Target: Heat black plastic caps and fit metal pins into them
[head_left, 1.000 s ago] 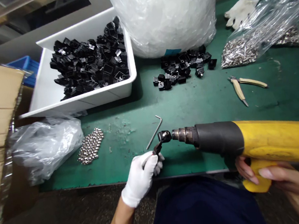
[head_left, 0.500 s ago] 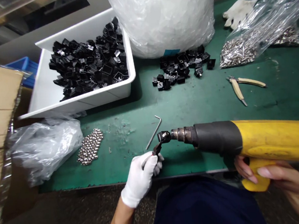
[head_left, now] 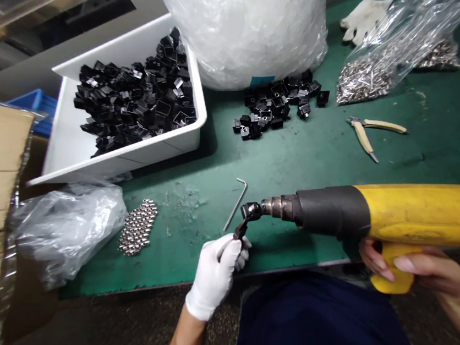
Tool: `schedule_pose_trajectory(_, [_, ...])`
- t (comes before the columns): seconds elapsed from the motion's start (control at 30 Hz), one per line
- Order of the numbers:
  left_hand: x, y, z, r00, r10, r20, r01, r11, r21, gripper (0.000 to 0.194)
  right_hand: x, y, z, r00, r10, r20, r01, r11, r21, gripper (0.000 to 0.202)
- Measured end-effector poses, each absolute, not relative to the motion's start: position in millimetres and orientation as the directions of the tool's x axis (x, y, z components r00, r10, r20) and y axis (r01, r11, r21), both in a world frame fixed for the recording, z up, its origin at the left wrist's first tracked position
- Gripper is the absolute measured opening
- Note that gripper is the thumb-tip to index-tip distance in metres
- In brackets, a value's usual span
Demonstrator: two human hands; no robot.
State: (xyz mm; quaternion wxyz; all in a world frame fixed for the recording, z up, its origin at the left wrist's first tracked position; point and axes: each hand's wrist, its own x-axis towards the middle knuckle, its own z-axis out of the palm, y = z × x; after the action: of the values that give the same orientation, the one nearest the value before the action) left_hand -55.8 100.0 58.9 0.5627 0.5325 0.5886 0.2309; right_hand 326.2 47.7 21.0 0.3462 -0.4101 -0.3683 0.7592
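My left hand, in a white glove, has its fingers pinched tight on a dark holder. At its far end sits a small black part, above the near edge of the green table. My bare right hand has its fingers wrapped around the handle of a yellow heat gun. Its nozzle points left, right up at the black part; I cannot tell whether they touch. Just left of the part lies an L-shaped key; farther right, open pliers.
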Motion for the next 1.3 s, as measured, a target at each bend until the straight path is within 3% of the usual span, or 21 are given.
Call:
schedule_pose_trajectory(0.9, [-57,100,59,0.205,0.884,-0.421,0.37,0.328,0.869,0.044,328,54,24,-0.466,0.816,-0.342,-0.185,-0.468,-0.864,0.037])
schedule_pose_trajectory(1.3, [-53,102,62,0.198,0.886,-0.42,0.384,0.324,0.865,0.044,331,41,13,-0.465,0.813,-0.351,-0.246,-0.5,-0.831,0.035])
